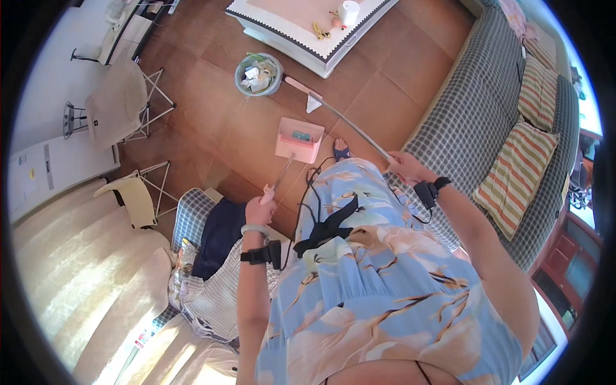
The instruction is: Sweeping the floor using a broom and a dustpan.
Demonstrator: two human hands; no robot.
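My left hand (pixel 260 211) grips the handle of a pink long-handled dustpan (pixel 308 153). A small dark green object (pixel 301 135) lies in the pan, behind its row of comb teeth. My right hand (pixel 405 166) is closed around the metal handle of a broom (pixel 302 85), whose pink head is out on the tiles at the far end. A white scrap (pixel 314 103), perhaps tissue, sits against the broom head. Just left of that head stands a round waste bin (pixel 239 79) with paper and other rubbish inside.
A low table (pixel 284 19) holds a white roll (pixel 348 13) and small items. Along the right runs a checked sofa (pixel 447 120) with striped cushions (pixel 517 168). Folding chairs (pixel 118 106) stand left. A cable (pixel 301 207) hangs beside my dress, near my sandalled foot (pixel 341 150).
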